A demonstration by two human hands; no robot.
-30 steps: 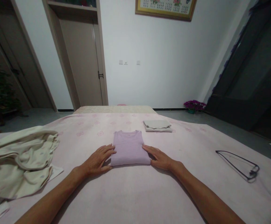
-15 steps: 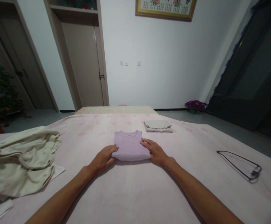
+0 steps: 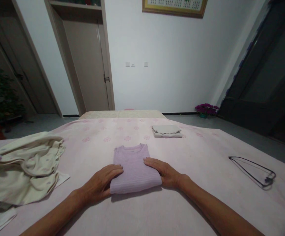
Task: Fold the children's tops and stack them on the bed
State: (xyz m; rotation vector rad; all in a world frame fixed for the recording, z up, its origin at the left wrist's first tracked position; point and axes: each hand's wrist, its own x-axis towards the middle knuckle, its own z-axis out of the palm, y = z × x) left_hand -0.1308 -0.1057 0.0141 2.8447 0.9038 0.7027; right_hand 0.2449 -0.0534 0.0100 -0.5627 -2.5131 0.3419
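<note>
A lilac shirt, folded into a compact rectangle with its neckline at the far side, rests on the pink-patterned bed cover. My left hand grips its left edge, fingers on top and thumb low at the side. On the opposite edge, my right hand holds the shirt the same way, fingertips lying on the fabric. The shirt's near edge is a thick rounded fold, slightly raised off the cover.
Pale folded cloth lies farther back, right of centre. Crumpled cream garments are heaped at the left. A black wire hanger-like frame lies on the right. Beyond the far edge stand a door and purple flowers.
Both hands have drawn the folded shirt nearer to me, and it now sits slightly turned. The folded cloth, the heap and the black frame have stayed put.
</note>
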